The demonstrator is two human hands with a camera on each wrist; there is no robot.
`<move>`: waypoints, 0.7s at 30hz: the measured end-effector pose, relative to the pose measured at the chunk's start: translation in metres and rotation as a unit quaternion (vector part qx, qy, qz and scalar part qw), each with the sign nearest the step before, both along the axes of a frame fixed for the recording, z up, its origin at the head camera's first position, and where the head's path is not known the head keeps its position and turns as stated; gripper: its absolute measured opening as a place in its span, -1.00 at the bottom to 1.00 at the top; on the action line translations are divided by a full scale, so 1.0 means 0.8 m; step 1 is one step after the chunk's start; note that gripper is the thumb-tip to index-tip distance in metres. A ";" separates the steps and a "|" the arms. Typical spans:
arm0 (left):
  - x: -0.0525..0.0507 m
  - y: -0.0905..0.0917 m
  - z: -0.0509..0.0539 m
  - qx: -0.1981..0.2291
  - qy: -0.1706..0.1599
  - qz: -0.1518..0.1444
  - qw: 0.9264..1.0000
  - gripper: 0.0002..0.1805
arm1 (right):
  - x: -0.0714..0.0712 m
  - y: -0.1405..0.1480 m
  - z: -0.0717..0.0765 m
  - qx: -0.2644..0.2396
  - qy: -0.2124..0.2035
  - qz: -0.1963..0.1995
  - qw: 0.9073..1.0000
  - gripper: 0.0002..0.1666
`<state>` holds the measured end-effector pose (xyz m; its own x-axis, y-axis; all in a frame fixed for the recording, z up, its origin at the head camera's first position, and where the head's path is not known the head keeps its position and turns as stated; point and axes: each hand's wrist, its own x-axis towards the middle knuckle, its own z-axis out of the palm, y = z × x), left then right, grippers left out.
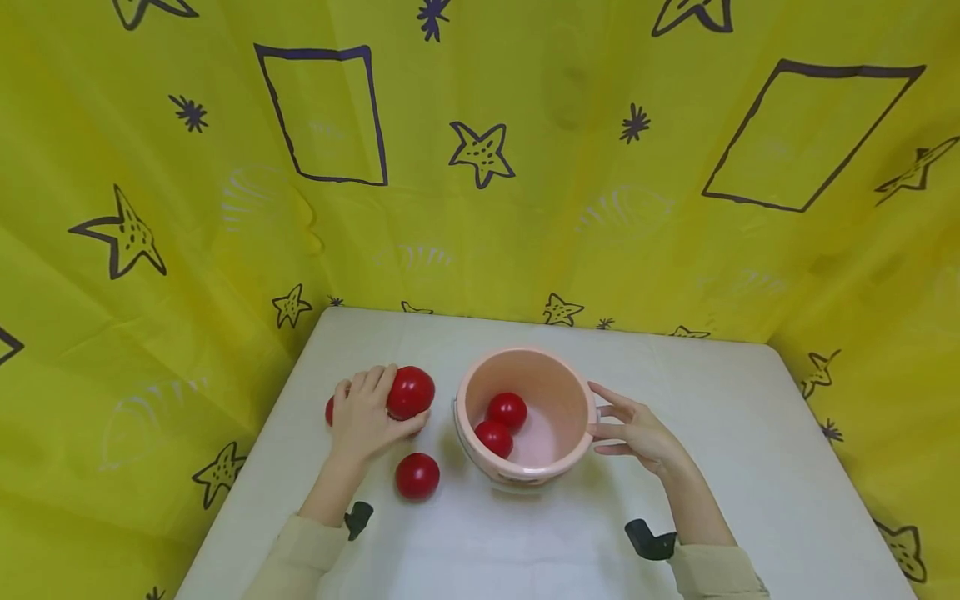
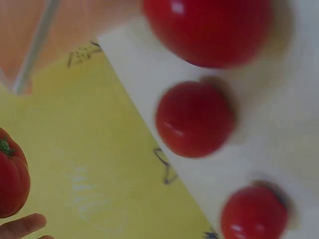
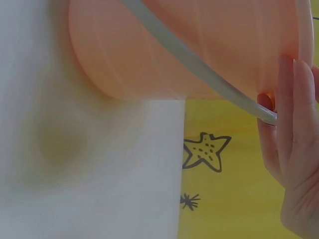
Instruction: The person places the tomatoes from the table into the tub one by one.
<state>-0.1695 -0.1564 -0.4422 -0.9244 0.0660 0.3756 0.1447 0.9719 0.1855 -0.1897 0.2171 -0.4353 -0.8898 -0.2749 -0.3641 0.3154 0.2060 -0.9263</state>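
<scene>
Beside the bucket [image 1: 557, 396], my left hand [image 1: 363, 422] grips a tomato [image 1: 412, 392]; I'd squeeze gently. My right hand [image 1: 639, 432], fingers spread, should steady the bucket.

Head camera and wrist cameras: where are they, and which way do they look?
Head: worn on the person's head, facing forward and down at the white table and pink bucket; left hand and right hand show.
Left wrist: on that wrist, facing red tomatoes; fingers show lower left.
Right wrist: on that wrist, facing the bucket's side and handle; right-hand fingers show.
Head and right wrist share the bucket.
</scene>
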 end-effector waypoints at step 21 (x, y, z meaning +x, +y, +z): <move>-0.042 0.143 0.003 -0.134 -0.038 -0.175 0.975 -0.15 | -0.002 -0.001 -0.001 0.016 0.000 -0.004 1.000 -0.11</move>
